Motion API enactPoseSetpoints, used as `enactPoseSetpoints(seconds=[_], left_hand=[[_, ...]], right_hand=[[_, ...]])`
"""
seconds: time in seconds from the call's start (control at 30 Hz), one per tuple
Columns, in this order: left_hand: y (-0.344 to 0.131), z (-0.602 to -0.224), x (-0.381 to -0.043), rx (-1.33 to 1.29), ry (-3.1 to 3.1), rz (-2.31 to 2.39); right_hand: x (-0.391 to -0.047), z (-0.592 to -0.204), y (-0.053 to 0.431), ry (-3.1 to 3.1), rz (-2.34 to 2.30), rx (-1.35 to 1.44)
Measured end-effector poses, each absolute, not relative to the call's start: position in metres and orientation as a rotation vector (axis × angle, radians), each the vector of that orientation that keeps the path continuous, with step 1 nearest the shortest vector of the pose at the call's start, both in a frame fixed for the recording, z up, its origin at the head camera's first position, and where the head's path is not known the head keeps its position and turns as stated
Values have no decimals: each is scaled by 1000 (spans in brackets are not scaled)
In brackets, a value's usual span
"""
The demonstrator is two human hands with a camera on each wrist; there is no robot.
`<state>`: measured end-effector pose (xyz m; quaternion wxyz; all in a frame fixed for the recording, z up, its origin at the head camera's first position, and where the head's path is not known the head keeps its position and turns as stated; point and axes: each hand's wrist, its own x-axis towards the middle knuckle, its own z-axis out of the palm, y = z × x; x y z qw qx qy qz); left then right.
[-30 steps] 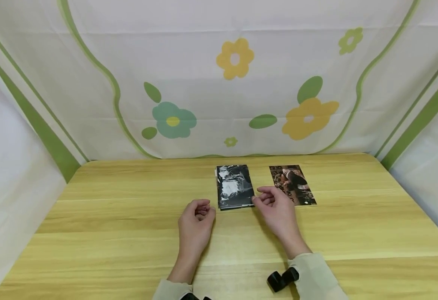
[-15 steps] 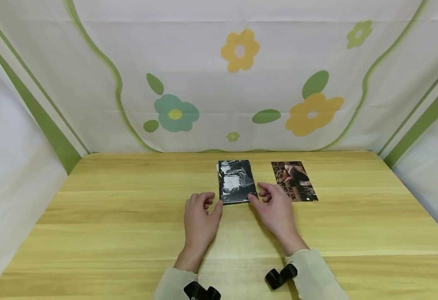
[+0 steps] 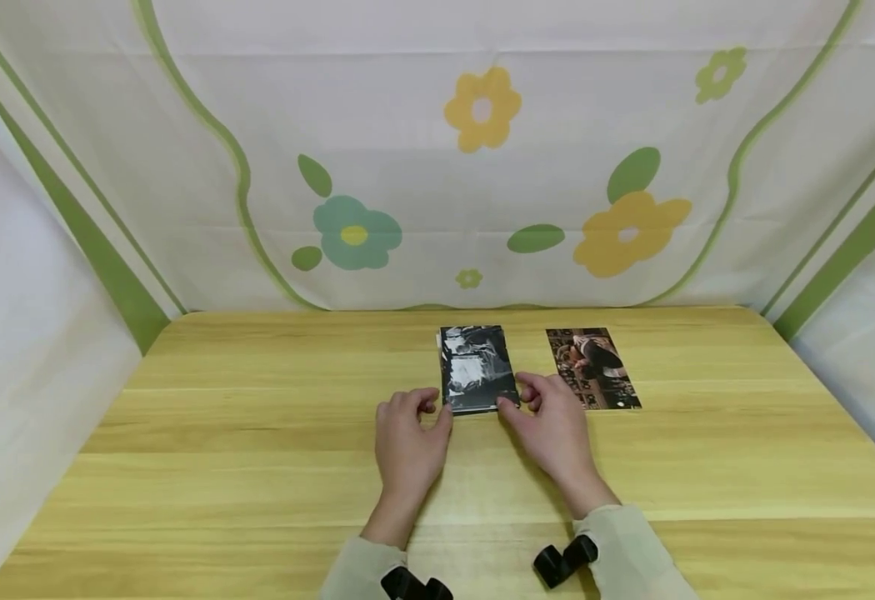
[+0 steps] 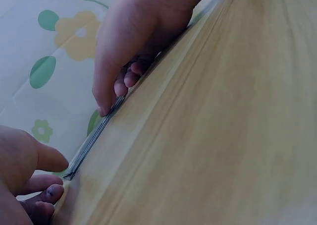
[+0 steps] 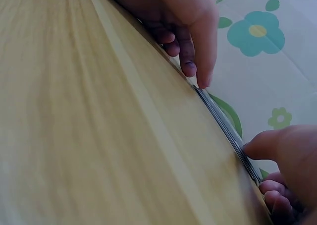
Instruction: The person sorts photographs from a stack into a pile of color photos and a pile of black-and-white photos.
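Note:
A stack of photo prints (image 3: 477, 367), a black-and-white picture on top, lies on the wooden table. My left hand (image 3: 412, 442) is at its near left corner, thumb at the corner and curled fingers along the left side. Across from it, my right hand (image 3: 553, 425) holds the near right corner, thumb on the top print and fingers bent against the right edge. In the right wrist view the stack's layered near edge (image 5: 223, 126) runs between the two hands. The left wrist view shows the same thin edge (image 4: 94, 140) low on the tabletop.
To the right of the stack lies a single colour photo (image 3: 595, 367), partly behind the right hand. A white cloth with printed flowers (image 3: 482, 108) hangs behind the wooden table (image 3: 220, 467). Black wrist cameras (image 3: 565, 560) sit on both sleeves.
My left hand has moved right and forward, from beside the stack to its near left corner. The right thumb has shifted inward onto the top print; the stack looks a little straighter.

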<state>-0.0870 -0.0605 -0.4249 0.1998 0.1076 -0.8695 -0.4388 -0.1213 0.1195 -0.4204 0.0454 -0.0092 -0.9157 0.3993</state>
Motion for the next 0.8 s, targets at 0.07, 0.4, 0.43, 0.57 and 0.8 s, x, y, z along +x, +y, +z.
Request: enactPoseSetpoints(seconds=[0.07, 0.4, 0.43, 0.57, 0.8], left_hand=[[-59, -426, -87, 301, -2443, -1215], [-49, -429, -88, 365, -2513, -1236], [-50, -428, -89, 364, -2518, -1240], [-50, -422, -89, 358, -2524, -1240], [-53, -420, -91, 359, -2526, -1222]], right_hand=[[-121, -421, 120, -2799, 1217, -34], [-121, -426, 126, -2825, 1191, -23], [-121, -425, 126, -2821, 1192, -18], [-123, -423, 126, -2815, 1198, -17], [-124, -421, 122, -2819, 1198, -9]])
